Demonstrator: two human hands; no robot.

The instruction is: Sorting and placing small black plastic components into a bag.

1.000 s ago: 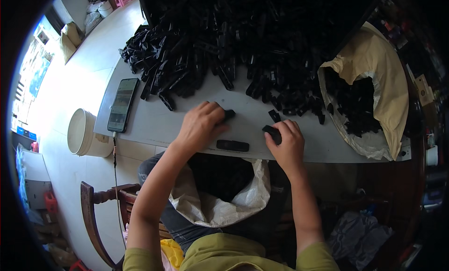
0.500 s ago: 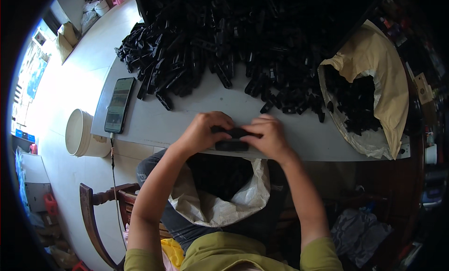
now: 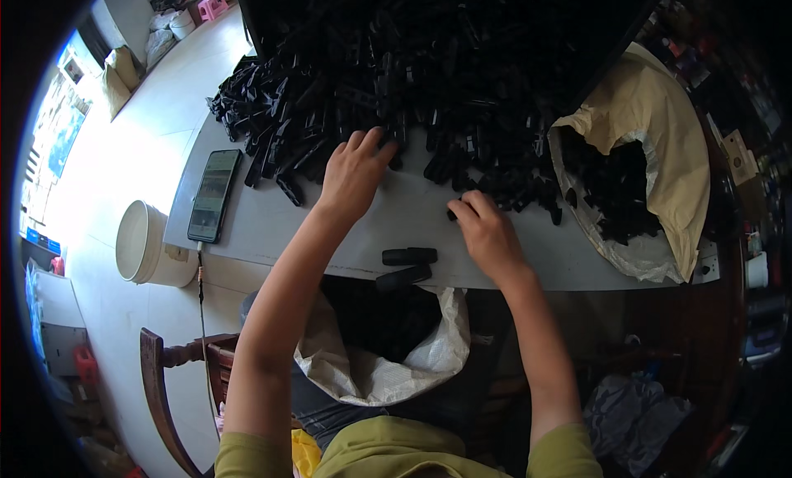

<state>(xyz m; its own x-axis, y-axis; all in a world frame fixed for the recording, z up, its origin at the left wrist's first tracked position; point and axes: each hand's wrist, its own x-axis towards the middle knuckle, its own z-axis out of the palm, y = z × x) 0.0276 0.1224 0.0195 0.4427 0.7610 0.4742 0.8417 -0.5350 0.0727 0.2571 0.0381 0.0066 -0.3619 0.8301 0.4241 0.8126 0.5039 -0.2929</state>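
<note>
- Black plastic pieces [image 3: 396, 90], heaped across the far half of the table [image 3: 272, 230]: small, stiff, light by the look, smooth-sided and likely a bit slippery; probably best pinched across the narrow sides, one at a time, between thumb and fingertips.
- Left hand [image 3: 353, 171] stretched forward, fingers spread and tips touching the near edge of the heap; not closed on anything that can be made out.
- Right hand [image 3: 488, 235] lower and nearer the body, fingers curled at the heap's front fringe, tips on or around one small black piece [image 3: 453, 215]; hard to tell whether truly gripped or only touched.
- Hands well apart from each other, bare table between.
- Two finished-looking black bars [image 3: 407, 265] lying side by side at the near table edge, between the hands and just below them, the nearer one partly over the edge.
- Open white sack [image 3: 371, 371] hanging under that edge, above the lap, dark pieces inside.
- Tan sack [image 3: 652, 123] at the right, mouth open, more black pieces within.
- Phone [image 3: 214, 195] flat on the left part of the table, cable trailing down.
- White bucket [image 3: 144, 244] on the floor left of the table; wooden chair [image 3: 165, 395] below.
</note>
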